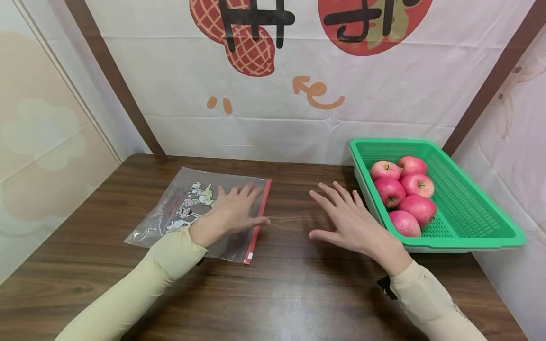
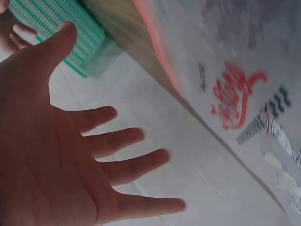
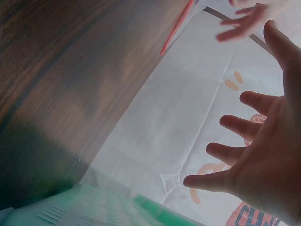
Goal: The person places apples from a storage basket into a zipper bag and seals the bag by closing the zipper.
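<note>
My left hand [image 1: 232,210] is over the clear plastic zip bag [image 1: 170,213], fingers spread and holding nothing. The bag lies flat on the table, with printed cartoon animals and a red zip edge [image 1: 265,199] on its right side; a white slider sits at that edge's near end. Between the bag and the green basket [image 1: 469,244], my right hand [image 1: 358,227] hovers with fingers apart, also without anything in its grasp. Several red apples [image 1: 419,185] are grouped in the left part of the basket. The left wrist view shows the palm [image 2: 51,155] with fingers extended.
A dark wood-grain table [image 1: 273,289] bears the bag and basket. Behind it hangs a white cloth [image 1: 264,137] with printed pictures and lettering. Further cloth panels [image 1: 47,132] stand at the left and right sides. The basket is near the table's right edge.
</note>
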A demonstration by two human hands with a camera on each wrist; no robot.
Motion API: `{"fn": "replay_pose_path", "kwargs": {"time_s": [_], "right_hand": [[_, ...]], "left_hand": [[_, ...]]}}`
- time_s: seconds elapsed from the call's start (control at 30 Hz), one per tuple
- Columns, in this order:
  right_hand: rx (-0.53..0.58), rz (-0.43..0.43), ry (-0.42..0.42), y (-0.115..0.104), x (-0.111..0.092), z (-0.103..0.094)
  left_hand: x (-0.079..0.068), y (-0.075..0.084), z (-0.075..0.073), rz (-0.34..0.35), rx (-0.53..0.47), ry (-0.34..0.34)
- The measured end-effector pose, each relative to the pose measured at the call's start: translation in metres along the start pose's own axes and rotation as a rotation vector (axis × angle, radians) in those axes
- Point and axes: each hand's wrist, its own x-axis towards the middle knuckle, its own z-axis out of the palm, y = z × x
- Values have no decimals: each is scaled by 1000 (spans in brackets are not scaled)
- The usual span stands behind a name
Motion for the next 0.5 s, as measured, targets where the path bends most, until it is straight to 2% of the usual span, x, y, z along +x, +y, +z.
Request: {"fn": "replay_pose_path", "kwargs": {"time_s": [0.3,0.5], "right_hand": [[-7,-29,29,-1,1,-5],[-16,-38,42,1,0,-6]], "left_hand": [[5,9,11,-42,-4,-132],[5,12,16,-48,11,-144]]}}
